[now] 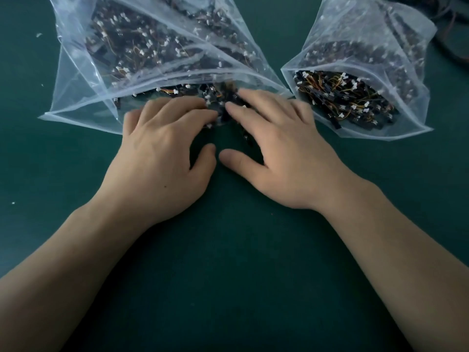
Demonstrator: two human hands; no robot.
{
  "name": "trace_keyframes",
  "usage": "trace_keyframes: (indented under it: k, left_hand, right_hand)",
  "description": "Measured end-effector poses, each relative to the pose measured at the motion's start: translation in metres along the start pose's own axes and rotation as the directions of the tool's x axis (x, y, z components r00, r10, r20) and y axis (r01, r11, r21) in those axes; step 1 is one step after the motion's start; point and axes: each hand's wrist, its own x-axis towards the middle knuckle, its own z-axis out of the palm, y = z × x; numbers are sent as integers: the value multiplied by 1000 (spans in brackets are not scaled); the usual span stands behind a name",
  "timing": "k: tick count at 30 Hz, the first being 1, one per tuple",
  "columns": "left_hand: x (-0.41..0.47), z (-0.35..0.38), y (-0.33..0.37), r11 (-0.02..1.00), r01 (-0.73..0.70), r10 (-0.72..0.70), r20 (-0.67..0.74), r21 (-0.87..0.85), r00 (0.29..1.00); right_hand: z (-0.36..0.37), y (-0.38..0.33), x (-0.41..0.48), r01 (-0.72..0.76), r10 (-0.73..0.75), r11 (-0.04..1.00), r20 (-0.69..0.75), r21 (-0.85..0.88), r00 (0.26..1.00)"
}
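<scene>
Our fingers are spread and nearly straight, tips on the little black wired parts spilling from the mouth of the big bag, far centre. Nothing pinched that we can make out, though it's blurry there. Our left hand and right hand sit side by side over the green counter. Early days, we reckon: that bag is stuffed, and the smaller bag to the right is packed too.

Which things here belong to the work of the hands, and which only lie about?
In hand: left hand, right hand, large bag, wired parts at its mouth.
Lying about, untouched: second bag, white scraps, dark cables.
</scene>
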Motion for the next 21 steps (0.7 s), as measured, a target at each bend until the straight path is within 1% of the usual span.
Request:
trace_keyframes:
  k: [2,4,6,8,9,12,14,16,18,21]
  left_hand:
    - [1,-1,0,995,-74,74,-6,-71,997]
    - [0,-4,0,973,-139,125,-83,-183,989]
    - [-1,-6,0,958,-161,122,-168,-238,978]
    - [0,-6,0,963,-154,110,-199,-221,974]
    - [0,-5,0,971,-137,101,-184,-194,978]
    - [-1,-4,-1,985,-95,86,-72,-147,994]
    - [-1,-6,-1,982,-131,128,-29,-135,991]
    - [-3,-6,-2,977,-176,177,4,-118,984]
    - [-4,-7,-2,978,-184,185,-2,-95,983]
    - [-4,-7,-2,985,-165,161,-75,-53,984]
  right_hand:
    - [-2,0,0,43,-34,993,-82,110,996]
    - [-4,2,-3,92,-37,962,-210,258,977]
    - [-5,3,-6,141,-24,927,-318,348,948]
    - [-4,4,-7,144,12,903,-359,405,933]
    - [-4,5,-7,123,31,902,-345,415,938]
    - [-4,6,-7,65,64,911,-297,407,953]
    - [-5,8,-10,48,70,915,-274,400,959]
    - [-8,13,-16,29,45,936,-201,351,979]
    - [-10,19,-24,23,16,957,-133,289,991]
    - [-13,26,-36,-25,65,958,-131,284,989]
